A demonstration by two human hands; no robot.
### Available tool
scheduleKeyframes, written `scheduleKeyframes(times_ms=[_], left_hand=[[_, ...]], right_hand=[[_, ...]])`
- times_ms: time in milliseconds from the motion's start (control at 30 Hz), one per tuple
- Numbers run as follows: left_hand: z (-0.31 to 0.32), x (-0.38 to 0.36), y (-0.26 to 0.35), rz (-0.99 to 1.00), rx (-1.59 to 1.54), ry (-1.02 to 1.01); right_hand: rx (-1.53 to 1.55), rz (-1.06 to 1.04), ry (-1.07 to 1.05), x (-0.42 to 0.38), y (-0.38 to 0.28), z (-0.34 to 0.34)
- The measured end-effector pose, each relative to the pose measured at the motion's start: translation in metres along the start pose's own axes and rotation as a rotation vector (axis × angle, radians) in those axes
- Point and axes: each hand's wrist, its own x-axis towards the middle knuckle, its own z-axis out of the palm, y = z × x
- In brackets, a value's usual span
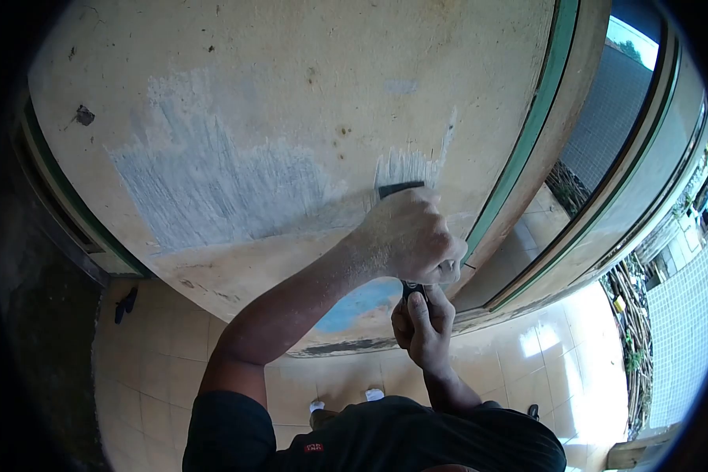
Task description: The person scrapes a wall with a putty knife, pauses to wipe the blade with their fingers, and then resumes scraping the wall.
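Observation:
My left hand (415, 236), pale with dust, is closed around a dark tool with its back toward me. The tool's flat black edge (401, 189) rests on the beige wall (291, 94), at the lower part of a small scratched whitish patch (405, 167). Just below, my right hand (426, 322) is closed on a dark handle end (411, 289). Whether edge and handle are one piece is hidden by my left hand. A larger grey-white patch (228, 185) with streaks lies to the left.
A green-edged frame (527, 134) and a window opening (598, 118) stand at the right. Below are a tiled floor (165, 338), a light blue patch (358, 305) low on the wall, and a dark shoe-like object (126, 304). Piled sticks (637, 354) lie at the far right.

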Motion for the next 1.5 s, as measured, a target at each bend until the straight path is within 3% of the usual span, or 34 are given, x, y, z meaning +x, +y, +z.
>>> scheduleKeyframes(times_ms=[433,500,533,700,800,1067,1167,1267,1333,1400,1500], left_hand=[[-0.014,0.015,-0.007,0.003,0.076,-0.108],[-0.023,0.022,-0.011,0.059,0.073,0.014],[-0.018,0.02,-0.007,-0.039,0.046,-0.057],[0.005,0.007,-0.002,-0.008,0.005,-0.122],[-0.024,0.024,-0.005,-0.018,0.063,-0.083],[-0.003,0.005,-0.005,0.024,-0.007,-0.015],[-0.01,0.014,-0.016,0.073,-0.002,0.092],[-0.019,0.022,-0.017,0.068,0.068,0.213],[-0.017,0.013,-0.004,0.054,0.033,0.177],[-0.011,0.0,0.014,0.05,-0.002,0.13],[0.003,-0.019,0.037,0.024,-0.045,0.187]], right_hand=[[-0.101,-0.02,0.007,0.017,-0.004,-0.003],[-0.029,0.003,0.048,0.021,-0.01,0.0],[-0.029,0.006,0.039,0.016,-0.008,0.0],[-0.08,0.017,0.029,0.0,0.002,-0.005],[-0.077,-0.036,0.004,0.016,-0.008,-0.005],[-0.097,0.048,-0.103,-0.002,-0.011,-0.013],[-0.203,-0.058,-0.175,0.023,-0.02,-0.02],[-0.154,-0.002,-0.14,0.028,-0.034,-0.018],[-0.162,0.036,-0.129,0.019,-0.041,-0.025],[-0.174,0.053,-0.263,0.004,-0.038,-0.041],[-0.108,0.132,-0.185,-0.023,-0.038,-0.039]])
